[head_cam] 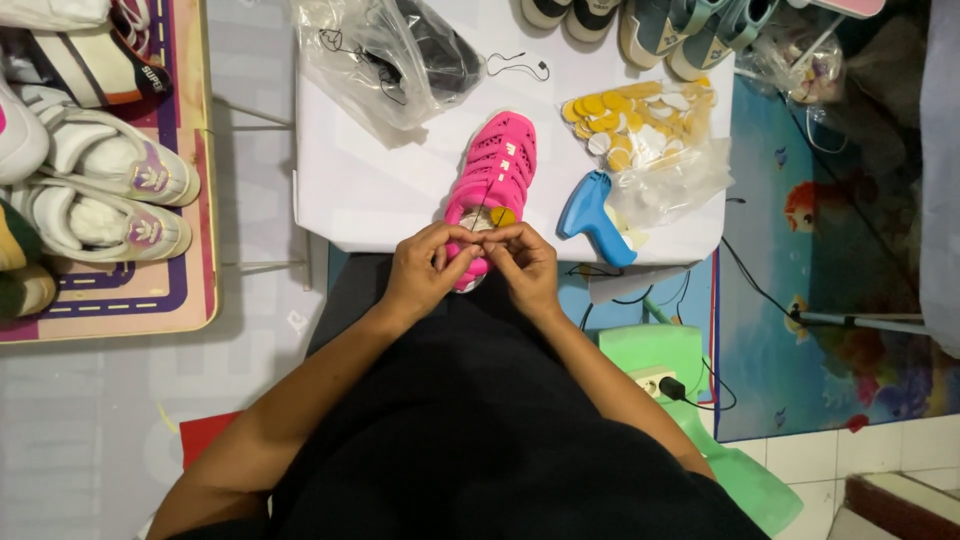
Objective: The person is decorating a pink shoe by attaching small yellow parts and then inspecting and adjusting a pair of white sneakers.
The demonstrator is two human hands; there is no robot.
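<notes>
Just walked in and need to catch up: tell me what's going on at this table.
A person sits at a white table with both hands on a pink shoe lying near its front edge. The left hand and right hand meet at the shoe's heel end, fingertips pinched together on a thin dark string beside a yellow tag. A blue tag gun lies just right of the shoe, next to a bag of yellow and white tags. White shoes sit off to the left.

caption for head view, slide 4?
Both hands, left hand and right hand, pinch a thin black cord at a pink perforated plastic shoe.
</notes>
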